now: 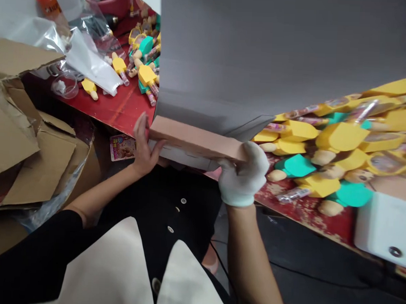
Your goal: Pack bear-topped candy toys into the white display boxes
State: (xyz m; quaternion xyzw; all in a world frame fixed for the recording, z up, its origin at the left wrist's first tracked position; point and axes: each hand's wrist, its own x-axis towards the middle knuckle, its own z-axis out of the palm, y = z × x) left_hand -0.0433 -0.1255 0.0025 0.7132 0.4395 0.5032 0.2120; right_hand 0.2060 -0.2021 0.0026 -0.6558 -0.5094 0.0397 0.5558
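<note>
A cardboard display box (197, 136) with a pink strip along its near edge is held between my two hands at the table's front edge. A large grey panel (261, 51) rises from behind this strip and hides much of the table. My bare left hand (144, 147) grips the box's left end, fingers along the side and thumb towards the front. My right hand (244, 174), in a white glove, is closed around the right end, thumb below the pink strip. What lies inside or behind the panel is hidden.
Many yellow and green capped toys (338, 135) are heaped on the red table (107, 105), right and left of the panel. A white device (386, 227) sits at the right edge. Open cartons (37, 162) stand at left, near plastic bags (89, 59) and an orange-capped can (51, 6).
</note>
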